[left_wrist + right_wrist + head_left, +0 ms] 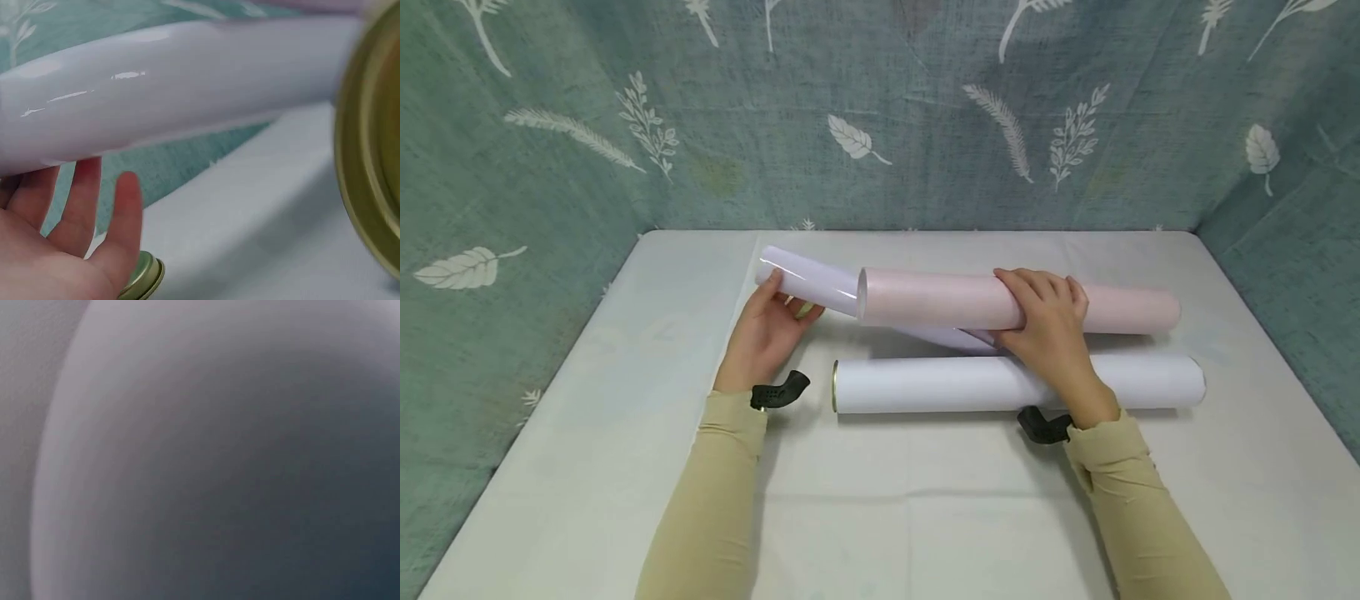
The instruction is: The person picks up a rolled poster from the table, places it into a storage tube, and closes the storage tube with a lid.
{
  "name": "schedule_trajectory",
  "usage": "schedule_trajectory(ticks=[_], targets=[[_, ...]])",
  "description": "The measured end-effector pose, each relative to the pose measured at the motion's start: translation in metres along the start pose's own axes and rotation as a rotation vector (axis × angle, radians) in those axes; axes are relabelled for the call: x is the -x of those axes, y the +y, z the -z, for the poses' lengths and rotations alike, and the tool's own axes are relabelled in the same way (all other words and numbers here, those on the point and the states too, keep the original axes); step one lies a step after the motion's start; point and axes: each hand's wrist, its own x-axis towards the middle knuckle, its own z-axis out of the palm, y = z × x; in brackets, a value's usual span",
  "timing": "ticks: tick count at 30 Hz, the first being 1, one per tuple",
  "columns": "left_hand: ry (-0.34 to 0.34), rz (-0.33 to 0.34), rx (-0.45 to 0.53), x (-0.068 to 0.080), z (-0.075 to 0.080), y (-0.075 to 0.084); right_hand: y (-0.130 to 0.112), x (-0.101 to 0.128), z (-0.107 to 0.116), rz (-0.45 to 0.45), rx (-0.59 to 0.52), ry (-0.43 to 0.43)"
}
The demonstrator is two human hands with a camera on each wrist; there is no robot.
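Two tan sleeves point(715, 492) come up from the bottom edge of the head view, each with a black strap piece at the wrist, and reach over a table point(587, 433) covered in pale cloth. Just past the wrists, in the lower middle of the frame, a white tube point(925, 384) lies flat and level on the table, its left end ringed in gold-coloured metal. Behind it, at the centre of the frame, the right hand point(1048, 325) lies over a pink roll point(940, 298), its fingers point(1037, 287) curled over the top of the roll and clamped on it; the pink roll runs from centre to the right of the frame. From under the pink roll's left end a glossy white roll point(808, 279) slants up towards the upper left. The left hand point(767, 329) holds the far-left end of that glossy roll, thumb up against it and fingers point(81, 206) cupped beneath it, spread a little apart, as the left wrist view shows. A small gold lid point(145, 278) lies on the table just under that palm. Teal cloth with white leaf prints point(880, 117) hangs behind and to both sides. The right wrist view is a grey blur
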Motion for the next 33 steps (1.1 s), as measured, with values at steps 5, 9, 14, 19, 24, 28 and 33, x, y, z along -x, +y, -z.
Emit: schedule_trajectory(ticks=[5,9,14,19,24,28,33], targets=[[-0.013,0.022,0.161,0.005,0.007,0.003,-0.002,0.002,0.0,0.014,0.008,-0.04],[-0.061,0.045,0.184,0.004,0.008,0.003,-0.002,0.001,0.0,0.032,0.035,-0.067],[-0.085,0.07,0.155,0.003,0.007,0.001,-0.003,0.003,0.0,0.039,0.04,-0.062],[-0.1,0.099,0.007,0.005,0.005,-0.004,-0.003,0.002,-0.002,0.053,0.035,-0.06],[-0.12,0.152,-0.082,0.007,0.003,-0.008,-0.002,0.001,-0.002,0.063,0.042,-0.057],[-0.124,0.138,-0.02,0.007,0.005,-0.007,-0.002,0.002,-0.002,0.064,0.043,-0.064],[-0.07,0.089,0.078,0.005,0.008,-0.001,-0.002,0.003,-0.002,0.064,0.05,-0.07]])
